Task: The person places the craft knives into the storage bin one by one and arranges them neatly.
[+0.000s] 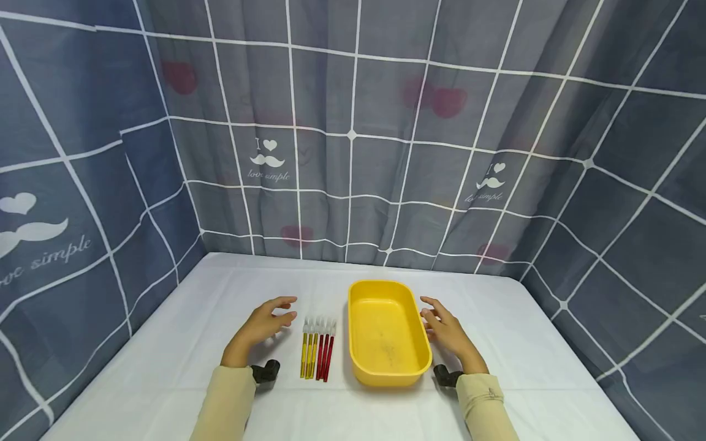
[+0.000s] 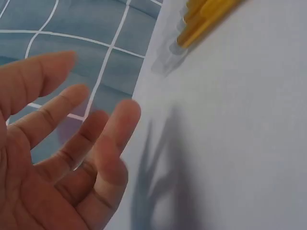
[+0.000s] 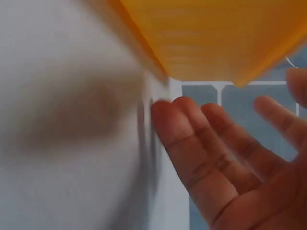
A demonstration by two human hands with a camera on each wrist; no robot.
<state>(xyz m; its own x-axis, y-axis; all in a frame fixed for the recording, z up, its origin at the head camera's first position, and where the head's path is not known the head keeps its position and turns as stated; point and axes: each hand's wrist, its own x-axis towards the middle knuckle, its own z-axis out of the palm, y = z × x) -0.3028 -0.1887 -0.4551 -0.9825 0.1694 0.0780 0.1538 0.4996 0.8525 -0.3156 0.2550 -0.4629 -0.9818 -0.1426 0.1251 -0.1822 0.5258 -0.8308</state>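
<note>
My left hand (image 1: 263,323) is to the left of a row of slim pen-like tools, holding nothing, its fingers relaxed and apart. Those tools lie side by side, the yellow ones (image 1: 309,355) on the left and the red ones (image 1: 325,356) on the right, each with a clear cap at its far end. In the left wrist view, yellow handles (image 2: 211,21) show at the top, beyond the fingers. A yellow plastic basin (image 1: 388,380) stands right of the tools. Beside its right wall is my right hand (image 1: 445,331), with loosely bent fingers and nothing in its grasp.
A white cloth (image 1: 309,416) covers the table under everything. Dark grey curtains (image 1: 325,165) with white grid lines hang behind the table and along both sides. Black wrist straps with camera mounts (image 1: 267,371) sit at both sleeve cuffs.
</note>
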